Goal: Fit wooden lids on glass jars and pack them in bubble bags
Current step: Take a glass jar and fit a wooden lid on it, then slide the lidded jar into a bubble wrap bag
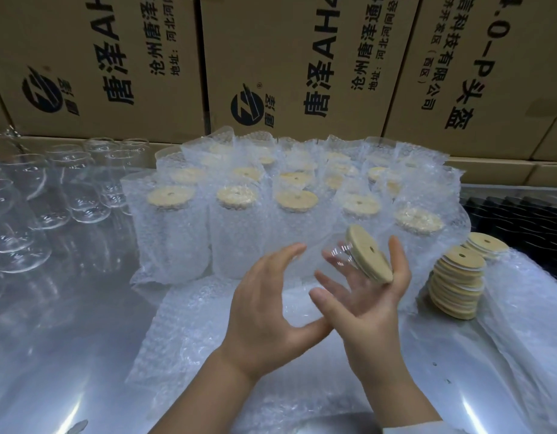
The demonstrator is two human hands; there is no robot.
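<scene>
Glass with a pale wooden cap: a jar [333, 261] lies tilted in the air between both hands, its lid [369, 253] already on and facing up and to the right. The left hand [264, 296] curls round the jar's lower body, fingers over the top and thumb underneath. The right hand [374, 296] is spread wide with straight fingers, and the lid's rim rests against its palm. It props the jar rather than gripping it.

Under the hands lies a flat pile of bubble bags [189, 324] on the shiny tabletop [67, 339]. Just right of the right hand stands a leaning stack of lids [457, 281], each with a small centre hole, and a shorter stack [485, 245] sits behind it.

Beyond the hands, rows of packed jars [236, 227] stand upright in their bags, close together, lids showing at the open tops. To the left stand bare jars [83, 189] without lids (clear glass, hard to count).

At the right edge is something dark and ribbed [515, 214] — I cannot tell what. Printed cardboard boxes [302, 57] wall off the back.
</scene>
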